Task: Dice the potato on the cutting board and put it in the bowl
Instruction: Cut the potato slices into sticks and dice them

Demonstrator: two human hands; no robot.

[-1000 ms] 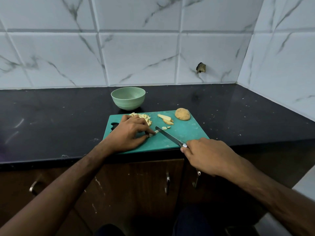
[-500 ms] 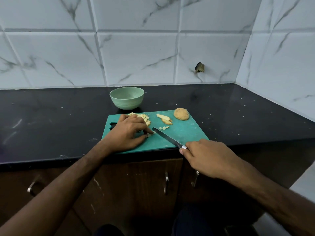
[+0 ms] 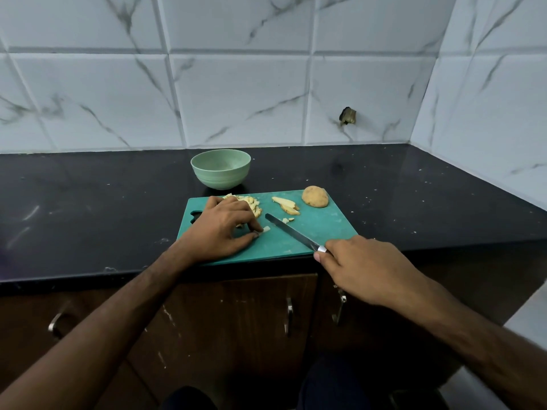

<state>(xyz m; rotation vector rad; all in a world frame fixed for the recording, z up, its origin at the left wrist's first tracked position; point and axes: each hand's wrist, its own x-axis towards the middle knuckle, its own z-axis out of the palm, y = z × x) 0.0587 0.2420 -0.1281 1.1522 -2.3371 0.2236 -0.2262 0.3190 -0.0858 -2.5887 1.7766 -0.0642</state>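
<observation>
Since the earlier frame your knife (image 3: 293, 232) had slid slightly right, off the small potato piece (image 3: 266, 229) pinned under your left hand (image 3: 223, 229). Dicing was mid-way, by my judgement: one uncut potato half (image 3: 315, 197), one group of strips (image 3: 285, 205) and one diced heap (image 3: 251, 204) lay on the cutting board (image 3: 322, 226). Next cut needs the blade realigned over that piece. One bowl (image 3: 220, 168) stood behind on the counter (image 3: 103, 202). Your right hand (image 3: 364, 267) kept its grip round the handle.

White marble-veined wall tiles (image 3: 236, 96) meet in a corner above a black speckled countertop (image 3: 414, 196); dark wooden cabinet doors (image 3: 236, 321) with metal handles (image 3: 289, 316) sit below.
</observation>
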